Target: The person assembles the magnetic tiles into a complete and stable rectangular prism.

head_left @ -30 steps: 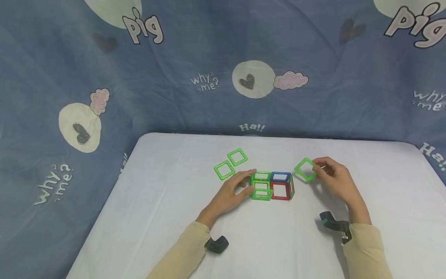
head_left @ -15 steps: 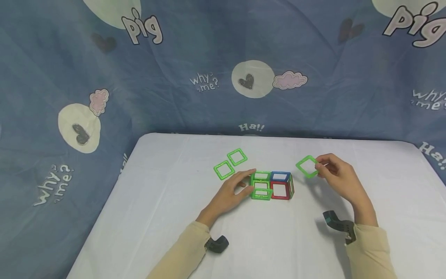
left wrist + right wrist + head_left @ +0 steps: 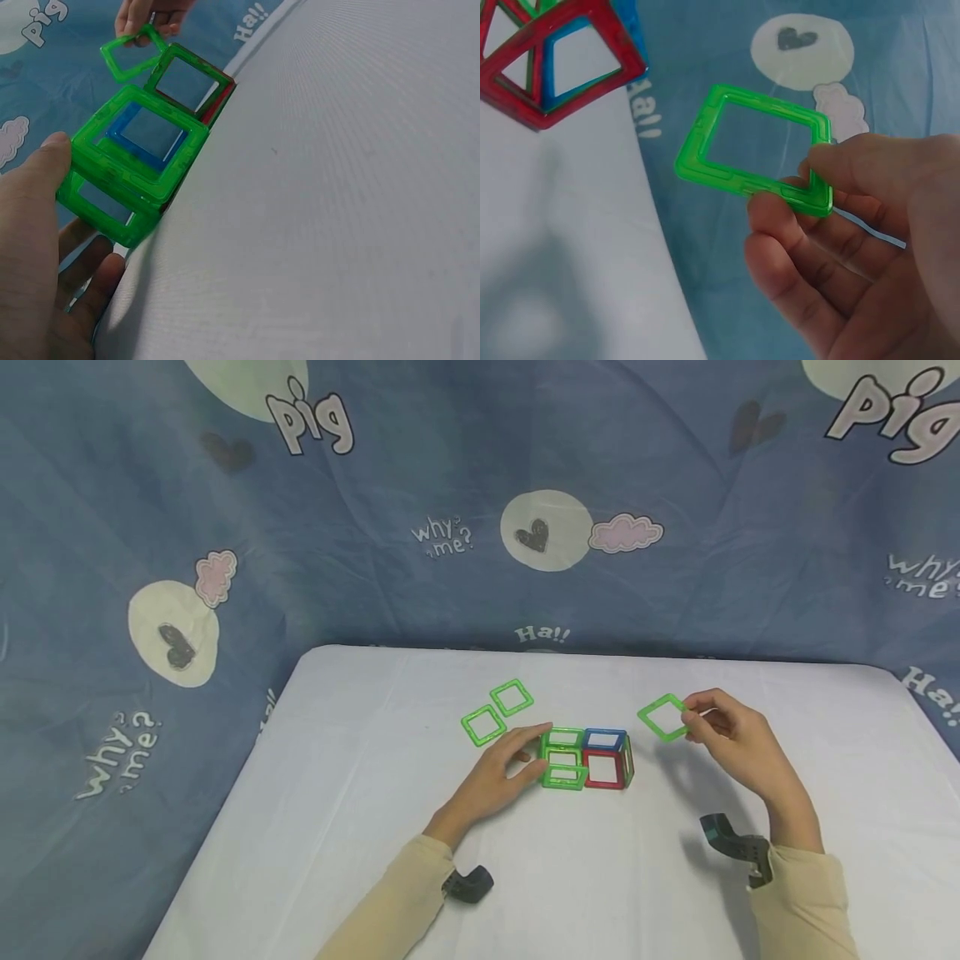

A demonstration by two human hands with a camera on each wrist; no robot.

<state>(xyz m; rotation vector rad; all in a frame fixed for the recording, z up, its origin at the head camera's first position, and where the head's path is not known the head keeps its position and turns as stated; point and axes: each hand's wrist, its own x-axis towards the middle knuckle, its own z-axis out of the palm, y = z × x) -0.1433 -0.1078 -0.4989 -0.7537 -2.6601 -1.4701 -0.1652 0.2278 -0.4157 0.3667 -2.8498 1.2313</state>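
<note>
A small block-shaped structure of magnetic tiles (image 3: 584, 760) stands on the white table, with green tiles at its left, a blue tile (image 3: 604, 732) on top and a red tile (image 3: 603, 787) in front. My left hand (image 3: 487, 781) holds its left end, thumb at the near corner and index finger at the far one. In the left wrist view the other fingers curl below the green tiles (image 3: 180, 161). To the right, my right hand (image 3: 738, 747) pinches a green square magnetic tile (image 3: 727, 178) by one corner, raised above the table and apart from the structure.
Two loose green square tiles (image 3: 498, 705) lie on the table behind my left hand. A blue printed cloth (image 3: 450, 602) hangs beyond the far edge of the white table (image 3: 375, 735). Each wrist carries a black camera mount (image 3: 468, 885).
My right hand has lifted the green tile slightly and drawn it a little to the right, away from the structure. The left hand and the structure have stayed put.
</note>
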